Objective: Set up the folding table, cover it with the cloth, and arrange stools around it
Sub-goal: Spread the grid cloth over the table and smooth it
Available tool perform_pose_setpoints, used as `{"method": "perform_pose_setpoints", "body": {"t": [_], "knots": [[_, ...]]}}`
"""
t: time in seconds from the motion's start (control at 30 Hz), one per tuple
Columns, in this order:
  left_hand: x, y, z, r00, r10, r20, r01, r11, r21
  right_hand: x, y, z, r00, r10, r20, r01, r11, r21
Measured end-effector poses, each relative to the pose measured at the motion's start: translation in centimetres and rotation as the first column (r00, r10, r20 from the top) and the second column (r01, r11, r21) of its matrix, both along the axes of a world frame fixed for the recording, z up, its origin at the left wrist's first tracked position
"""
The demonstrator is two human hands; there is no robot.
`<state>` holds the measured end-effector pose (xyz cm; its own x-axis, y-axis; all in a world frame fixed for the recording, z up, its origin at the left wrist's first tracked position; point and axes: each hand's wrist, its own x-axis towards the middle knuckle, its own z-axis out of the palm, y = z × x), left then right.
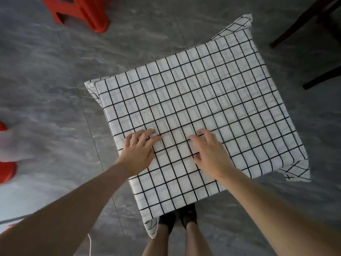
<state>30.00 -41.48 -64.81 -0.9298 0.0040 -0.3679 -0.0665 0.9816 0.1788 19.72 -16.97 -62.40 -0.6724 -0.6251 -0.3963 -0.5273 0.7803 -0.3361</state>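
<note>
A white cloth with a black grid lies spread over the small square table, hiding its top and legs; the cloth's corners hang down past the edges. My left hand rests palm down on the cloth near the near-left edge, fingers slightly bent. My right hand presses on the cloth beside it, fingertips bent against the fabric. A red plastic stool stands on the floor at the far left. Part of another red stool shows at the left edge.
Grey marbled floor tiles surround the table. Dark wooden furniture legs stand at the far right. My legs and dark shoes are right at the table's near corner. A thin cable lies on the floor at bottom left.
</note>
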Motion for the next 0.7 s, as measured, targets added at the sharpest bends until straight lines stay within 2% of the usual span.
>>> {"method": "perform_pose_setpoints", "body": {"t": [0.07, 0.13, 0.17, 0.2, 0.23, 0.27, 0.3, 0.33, 0.4, 0.47, 0.53, 0.7], "knots": [[0.1, 0.2, 0.4, 1.000, 0.003, 0.009, -0.003, 1.000, -0.025, -1.6, 3.6, 0.5, 0.996, -0.093, -0.016, 0.094, 0.994, 0.055], [-0.2, 0.6, 1.1, 1.000, 0.003, 0.029, -0.002, 0.999, -0.049, -3.1, 6.9, 1.4, 0.954, -0.299, 0.012, 0.292, 0.941, 0.172], [-0.5, 0.9, 1.7, 0.998, 0.003, 0.058, 0.000, 0.998, -0.055, -3.9, 8.2, 2.0, 0.888, -0.458, 0.041, 0.434, 0.863, 0.258], [-1.1, 1.1, 2.4, 0.995, 0.009, 0.096, -0.004, 0.999, -0.054, -4.7, 9.3, 2.8, 0.786, -0.616, 0.053, 0.559, 0.744, 0.366], [-1.8, 1.2, 3.2, 0.989, 0.018, 0.146, -0.011, 0.999, -0.054, -5.5, 10.1, 3.7, 0.696, -0.717, 0.037, 0.623, 0.629, 0.465], [-2.7, 1.5, 4.0, 0.981, 0.025, 0.193, -0.011, 0.998, -0.069, -6.3, 10.5, 4.8, 0.649, -0.760, 0.017, 0.639, 0.558, 0.529], [-3.6, 1.8, 5.1, 0.972, 0.034, 0.232, -0.014, 0.996, -0.090, -7.0, 10.7, 5.9, 0.655, -0.755, 0.021, 0.618, 0.552, 0.560], [-4.5, 2.2, 6.2, 0.964, 0.057, 0.261, -0.032, 0.995, -0.099, -7.7, 10.6, 7.0, 0.691, -0.721, 0.053, 0.581, 0.598, 0.552], [-6.1, 3.2, 9.2, 0.949, 0.178, 0.261, -0.171, 0.984, -0.048, -8.9, 9.2, 9.8, 0.760, -0.635, 0.137, 0.522, 0.722, 0.454], [-7.1, 3.8, 13.0, 0.938, 0.284, 0.198, -0.297, 0.954, 0.037, -9.8, 6.5, 13.8, 0.821, -0.537, 0.194, 0.462, 0.824, 0.327], [-7.9, 3.8, 17.4, 0.944, 0.314, 0.098, -0.321, 0.945, 0.065, -10.3, 3.5, 18.5, 0.888, -0.412, 0.206, 0.376, 0.906, 0.193], [-9.1, 2.1, 29.8, 0.908, 0.401, -0.119, -0.397, 0.916, 0.059, -10.6, -3.3, 31.5, 0.987, -0.143, 0.077, 0.150, 0.985, -0.084]]}}
